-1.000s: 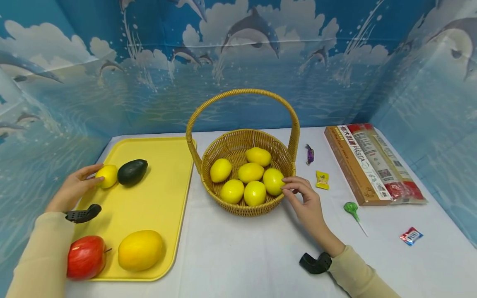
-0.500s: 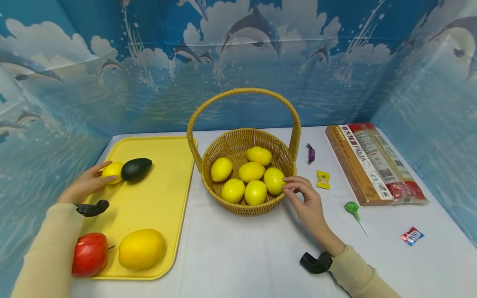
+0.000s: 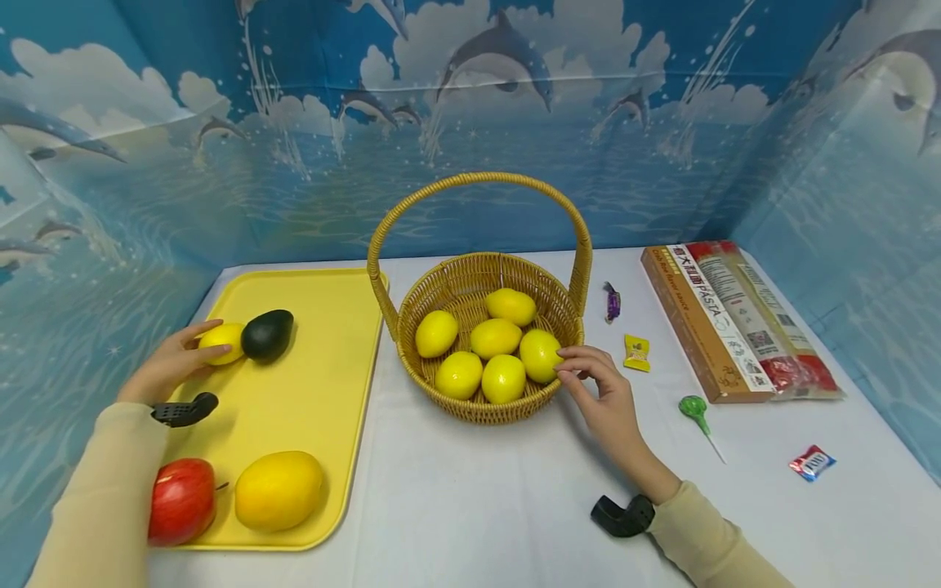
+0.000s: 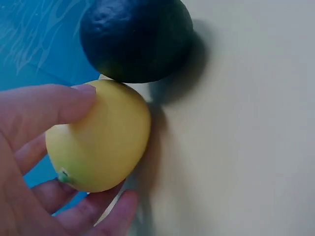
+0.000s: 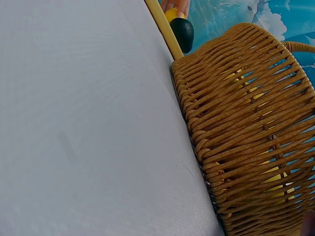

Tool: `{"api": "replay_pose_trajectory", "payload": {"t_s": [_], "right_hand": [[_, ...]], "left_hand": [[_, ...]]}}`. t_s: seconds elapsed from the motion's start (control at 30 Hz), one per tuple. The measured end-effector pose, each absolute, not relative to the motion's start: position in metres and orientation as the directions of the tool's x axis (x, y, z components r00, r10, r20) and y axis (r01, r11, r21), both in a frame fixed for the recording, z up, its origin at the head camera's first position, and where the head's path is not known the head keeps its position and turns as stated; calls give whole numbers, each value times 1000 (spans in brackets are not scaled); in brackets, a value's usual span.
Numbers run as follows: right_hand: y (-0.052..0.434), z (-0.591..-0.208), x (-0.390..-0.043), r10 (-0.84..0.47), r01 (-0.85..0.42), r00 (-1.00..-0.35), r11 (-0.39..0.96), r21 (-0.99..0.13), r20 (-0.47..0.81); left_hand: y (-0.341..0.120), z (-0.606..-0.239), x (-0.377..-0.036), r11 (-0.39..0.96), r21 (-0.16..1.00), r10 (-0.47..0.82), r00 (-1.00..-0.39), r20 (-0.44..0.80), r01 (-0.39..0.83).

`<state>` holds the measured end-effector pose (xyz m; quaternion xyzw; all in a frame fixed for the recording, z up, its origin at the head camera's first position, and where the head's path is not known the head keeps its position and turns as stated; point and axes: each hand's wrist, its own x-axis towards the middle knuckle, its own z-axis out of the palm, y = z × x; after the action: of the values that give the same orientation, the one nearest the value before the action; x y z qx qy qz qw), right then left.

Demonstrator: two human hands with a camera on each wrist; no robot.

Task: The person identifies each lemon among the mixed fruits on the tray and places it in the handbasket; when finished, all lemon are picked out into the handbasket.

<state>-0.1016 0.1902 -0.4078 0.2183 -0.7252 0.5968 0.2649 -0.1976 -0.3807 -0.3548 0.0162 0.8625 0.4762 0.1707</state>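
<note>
On the yellow tray (image 3: 323, 392) my left hand (image 3: 194, 349) grips a small yellow lemon (image 3: 228, 341) that touches a dark green avocado (image 3: 267, 336). In the left wrist view the thumb (image 4: 59, 105) and curled fingers wrap the lemon (image 4: 103, 142) under the avocado (image 4: 138, 39). My right hand (image 3: 581, 371) reaches over the right rim of the wicker basket (image 3: 478, 408). Its fingertips touch the rightmost lemon (image 3: 539, 356) of several inside, and I cannot see a full grip. The right wrist view shows only the basket wall (image 5: 246, 132) and white table (image 5: 88, 123).
A red apple (image 3: 182, 500) and a big yellow fruit (image 3: 278, 490) lie at the tray's near end. Right of the basket lie a purple sweet (image 3: 611, 302), a yellow sweet (image 3: 636, 353), a green lollipop (image 3: 693, 409), a pasta packet (image 3: 731, 318) and a red wrapper (image 3: 812, 462).
My left hand with the lemon has pressed a little against the avocado, which has turned slightly. The right hand stays at the basket rim.
</note>
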Motion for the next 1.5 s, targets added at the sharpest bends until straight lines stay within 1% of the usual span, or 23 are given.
{"api": "replay_pose_trajectory", "payload": {"t_s": [0.1,0.17,0.23,0.4,0.5,0.57,0.67,0.97,1.03,1.17,1.23,1.37,1.4,1.5], "right_hand": [[191,-407,-101,0,-635,-762,195,-748,647],[191,-407,-101,2,-631,-765,196,-750,644],[191,-407,-101,4,-625,-770,196,-756,638],[191,-406,-100,-2,-615,-780,191,-765,626],[192,-406,-100,-2,-605,-787,195,-772,617],[192,-406,-100,1,-599,-792,197,-776,611],[192,-405,-100,4,-596,-794,196,-779,608],[193,-406,-100,8,-608,-785,186,-772,620],[193,-407,-100,8,-615,-779,183,-767,626],[191,-402,-98,9,-636,-762,171,-752,647],[188,-397,-97,9,-646,-754,168,-745,656],[186,-396,-97,2,-642,-758,170,-747,652],[187,-397,-98,0,-639,-761,170,-750,648],[189,-403,-100,-2,-624,-774,172,-763,633]], "left_hand": [[-383,-353,-196,519,841,177,-944,-278,-150],[-384,-352,-195,478,863,166,-947,-273,-165],[-386,-350,-193,391,901,157,-951,-268,-189],[-387,-342,-184,102,972,142,-964,-225,-211],[-385,-336,-180,1,983,129,-975,-181,-182],[-381,-331,-177,-35,986,116,-981,-155,-160],[-375,-321,-172,-43,992,102,-988,-115,-120],[-339,-283,-147,17,1000,96,-995,24,26],[-328,-273,-141,9,998,131,-989,66,68],[-303,-255,-127,75,990,204,-974,103,121],[-289,-246,-119,145,981,240,-966,90,128],[-260,-234,-106,281,946,328,-943,64,162],[-253,-231,-103,303,937,353,-934,60,175],[-232,-227,-99,304,931,431,-900,56,203]]}}
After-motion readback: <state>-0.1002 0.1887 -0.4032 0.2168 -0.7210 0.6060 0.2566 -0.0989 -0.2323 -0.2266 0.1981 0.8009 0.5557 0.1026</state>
